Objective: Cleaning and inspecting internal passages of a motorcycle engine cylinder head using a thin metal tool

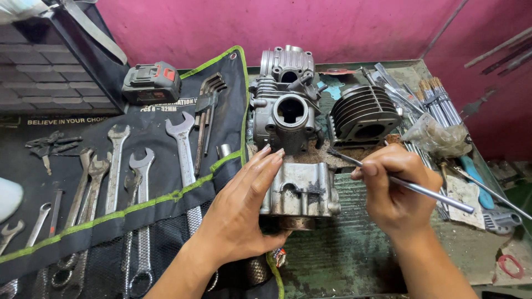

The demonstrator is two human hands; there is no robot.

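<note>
the left hand is wrapped around the side of a grey metal engine block that sits on the bench just in front of the person, fingers stretched along its upper left edge and thumb underneath. the right hand is closed in a pencil-like pinch on a thin metal rod, whose tip lies over the block's top face, where brown grit and old residue show.

to work this well, it seems best to keep the block braced firmly so it cannot rock, hold the rod at a low slant so the tip scrapes rather than digs, and use short light strokes away from the openings, so loose dirt does not drop into the holes. the steadying fingertips lie close to the rod's tip, so a slip could catch them.

behind the block stands a larger engine head, and to its right a round finned cylinder, near but apart.

to the left, a black tool roll with green trim lies open, with white printed lettering in a band near its top; a row of spanners and some hex keys sit in it. a dark grey battery pack with a red patch and a pale label rests at the roll's upper edge. at the right, a crumpled clear plastic bag lies among a bundle of brushes and rods, and a red rubber band sits near the bench corner.
</note>
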